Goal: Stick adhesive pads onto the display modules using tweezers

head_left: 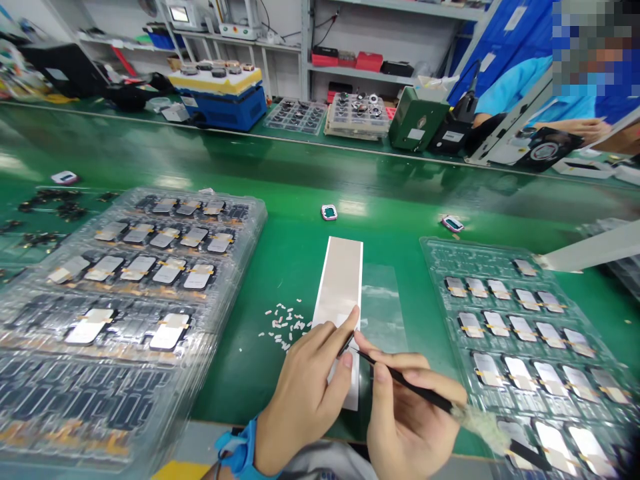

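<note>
Green table spreads across my feed, a panel-bearing clear tray at left, a pale strip midway. Over the strip, I have the right hand gripping a black tool, tip beside the small dark piece my left hand pinches. Fine tip work, I judge; next calls for steadiness.

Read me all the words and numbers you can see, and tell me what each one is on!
None can be read.
White label on the green box: too small.
White label on the black device beside it: too small.
White label on the black case at far left: too blurred.
Lit screen on the shelf machine: too blurred.
Long pale strip: no words that I can see.
</note>
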Available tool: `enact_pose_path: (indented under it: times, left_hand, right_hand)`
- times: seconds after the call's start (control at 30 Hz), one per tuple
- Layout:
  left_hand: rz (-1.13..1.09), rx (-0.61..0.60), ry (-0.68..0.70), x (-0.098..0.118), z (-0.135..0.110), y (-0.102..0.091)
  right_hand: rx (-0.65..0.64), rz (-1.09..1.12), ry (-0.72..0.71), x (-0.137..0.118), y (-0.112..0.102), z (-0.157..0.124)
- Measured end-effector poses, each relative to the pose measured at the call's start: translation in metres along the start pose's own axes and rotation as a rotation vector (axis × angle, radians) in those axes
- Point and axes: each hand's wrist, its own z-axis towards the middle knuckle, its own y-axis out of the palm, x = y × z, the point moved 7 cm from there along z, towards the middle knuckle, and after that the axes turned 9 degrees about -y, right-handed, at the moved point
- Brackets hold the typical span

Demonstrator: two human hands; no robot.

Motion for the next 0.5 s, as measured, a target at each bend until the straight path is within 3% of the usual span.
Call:
enact_pose_path:
  times: [0.5]
  left_hand:
    - [0.031,0.002,-0.011,-0.0017,0.0004,0.0021]
  right_hand:
    - [-0.064,-0.008,-0.065,-0.0057,0.0051,0.0034]
